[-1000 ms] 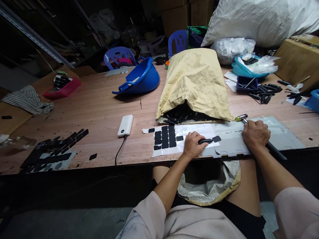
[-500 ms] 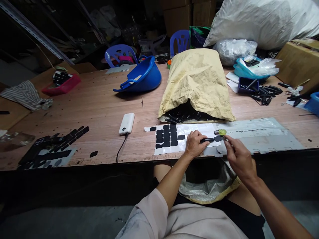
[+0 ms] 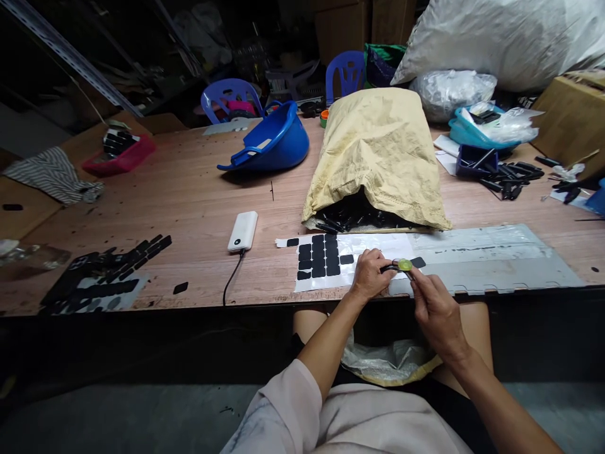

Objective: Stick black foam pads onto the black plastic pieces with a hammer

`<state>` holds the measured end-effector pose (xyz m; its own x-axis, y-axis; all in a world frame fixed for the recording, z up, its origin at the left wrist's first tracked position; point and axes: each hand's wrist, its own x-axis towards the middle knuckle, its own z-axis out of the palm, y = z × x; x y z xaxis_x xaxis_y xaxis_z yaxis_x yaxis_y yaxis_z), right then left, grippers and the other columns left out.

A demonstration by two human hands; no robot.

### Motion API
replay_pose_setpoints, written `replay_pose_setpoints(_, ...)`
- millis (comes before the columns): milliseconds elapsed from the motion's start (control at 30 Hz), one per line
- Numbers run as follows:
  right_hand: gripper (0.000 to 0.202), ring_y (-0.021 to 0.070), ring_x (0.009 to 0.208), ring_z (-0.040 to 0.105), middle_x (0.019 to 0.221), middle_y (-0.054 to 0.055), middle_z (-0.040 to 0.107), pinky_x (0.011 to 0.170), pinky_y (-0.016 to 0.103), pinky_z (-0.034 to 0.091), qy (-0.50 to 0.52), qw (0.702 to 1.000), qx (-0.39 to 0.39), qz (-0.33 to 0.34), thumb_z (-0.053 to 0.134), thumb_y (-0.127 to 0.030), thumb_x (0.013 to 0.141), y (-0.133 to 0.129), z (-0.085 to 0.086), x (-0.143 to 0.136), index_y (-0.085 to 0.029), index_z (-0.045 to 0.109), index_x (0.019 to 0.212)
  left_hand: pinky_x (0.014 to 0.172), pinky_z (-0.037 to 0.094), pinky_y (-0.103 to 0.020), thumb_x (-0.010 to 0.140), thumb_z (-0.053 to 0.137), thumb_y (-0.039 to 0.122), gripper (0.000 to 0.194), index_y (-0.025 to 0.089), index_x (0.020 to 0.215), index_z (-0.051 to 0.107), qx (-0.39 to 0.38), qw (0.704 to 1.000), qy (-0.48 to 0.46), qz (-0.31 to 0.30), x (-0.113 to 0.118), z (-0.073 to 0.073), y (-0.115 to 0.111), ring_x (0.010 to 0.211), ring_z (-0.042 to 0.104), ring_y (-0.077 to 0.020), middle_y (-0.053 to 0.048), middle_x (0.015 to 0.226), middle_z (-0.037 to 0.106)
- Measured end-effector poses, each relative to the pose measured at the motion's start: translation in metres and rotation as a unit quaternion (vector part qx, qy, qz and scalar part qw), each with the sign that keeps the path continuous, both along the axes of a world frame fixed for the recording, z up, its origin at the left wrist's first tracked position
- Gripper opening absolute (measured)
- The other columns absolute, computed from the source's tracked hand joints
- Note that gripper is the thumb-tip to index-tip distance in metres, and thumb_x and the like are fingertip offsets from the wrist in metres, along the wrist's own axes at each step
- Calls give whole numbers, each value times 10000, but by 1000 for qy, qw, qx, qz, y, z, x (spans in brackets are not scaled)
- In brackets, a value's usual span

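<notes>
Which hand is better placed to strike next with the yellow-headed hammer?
Probably the right hand: it already holds the hammer, its head at the slim black piece. The left hand holds that piece.

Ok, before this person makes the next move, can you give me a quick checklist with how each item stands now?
1. Left hand holding the slim black piece: ok, between the fingers.
2. Right hand gripping the hammer: ok, fingers around its handle.
3. Left fingers well clear of the hammer's yellow-green head: not ok, they look very close.
4. Hammer head touching the black piece: cannot tell from this angle.
5. Loose black patch away from the hands: not ok, it lies just past the hammer head, near the right fingertips.
6. White power bank out of the way: ok, on the table well left of both hands.
</notes>
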<state>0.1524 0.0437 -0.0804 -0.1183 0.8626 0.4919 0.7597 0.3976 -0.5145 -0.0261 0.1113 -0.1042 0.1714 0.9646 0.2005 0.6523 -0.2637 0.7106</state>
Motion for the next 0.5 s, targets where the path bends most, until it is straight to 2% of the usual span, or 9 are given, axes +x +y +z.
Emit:
replay_pose_setpoints(67,394,198,783,694,926,51,719,680,295,549,-14,1000,-6,5,473,-309,1083,0,-4,0,-296,706,1401,935,514,-392,855,806,221,94,258,925,858,3,1000,3,4,1,0,0,904,620,-209,-24,854,655)
replay_pose_setpoints(233,403,215,877,711,990,65,734,807,326,574,9,1000,18,-15,472,-297,1088,2,-4,6,-305,687,1429,961,511,-401,812,833,203,136,257,933,861,0,1000,4,6,2,-1,2,923,629,-211,-23,870,660)
replay_pose_setpoints(367,397,218,857,703,954,63,729,780,323,562,-6,1000,4,-24,458,-316,1090,3,-6,9,-292,706,1399,972,515,-412,805,831,188,115,247,900,859,-6,1000,-4,16,3,-1,2,933,637,-220,-28,872,668)
replay_pose_setpoints(500,389,219,866,695,970,73,727,779,319,542,-12,999,13,-38,462,-332,1088,8,2,16,-271,721,1372,954,531,-411,781,837,163,148,239,907,859,-8,1000,-5,18,4,-1,2,951,642,-233,-35,884,682)
